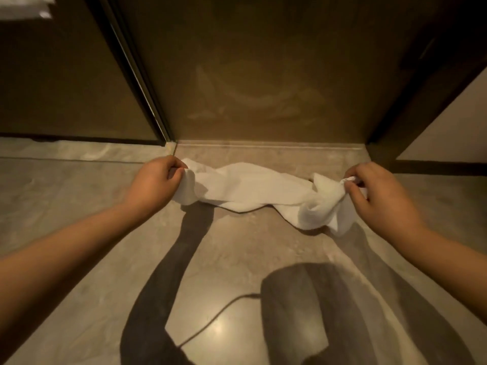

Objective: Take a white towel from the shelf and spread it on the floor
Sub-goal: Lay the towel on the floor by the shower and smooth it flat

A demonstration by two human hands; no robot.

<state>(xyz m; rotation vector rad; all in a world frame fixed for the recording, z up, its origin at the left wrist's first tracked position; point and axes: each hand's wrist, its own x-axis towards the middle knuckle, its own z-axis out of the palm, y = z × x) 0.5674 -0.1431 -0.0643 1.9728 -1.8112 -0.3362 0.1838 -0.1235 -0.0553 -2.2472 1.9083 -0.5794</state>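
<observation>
A white towel lies bunched and wrinkled on the beige marble floor, stretched left to right in front of a brown glass panel. My left hand pinches its left end between thumb and fingers. At the other end, my right hand grips a crumpled corner. The towel's right part sags in folds below that hand.
A dark door frame rises at the left of the brown panel, with a raised stone sill at its foot. More white towels show at the top left corner. A pale wall stands at the right.
</observation>
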